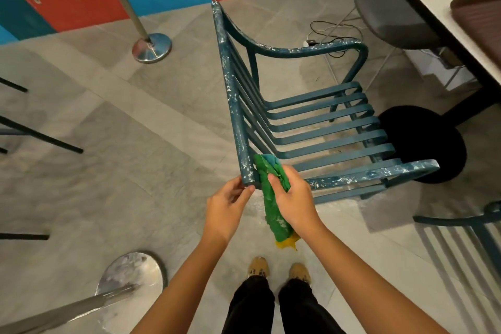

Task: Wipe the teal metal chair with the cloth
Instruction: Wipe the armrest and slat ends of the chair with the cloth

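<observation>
Teal chair [232, 106] mid-frame, paint-flecked. Left hand [227, 203] pinches the backrest's near corner, steadying it. Right hand [294, 198] grips the bunched green cloth [272, 214], probably touching that corner. Best approach: press firmly and drag along the speckled rail toward the upper frame.

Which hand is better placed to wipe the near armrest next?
Right, I think. The right hand grips the cloth beside the near armrest of the chair; the left hand holds only the chair's corner.

Both arms stretched forward. My left hand [229, 206] pinches the chair [325, 127] corner; right hand [294, 198] grips the cloth [271, 209].
</observation>
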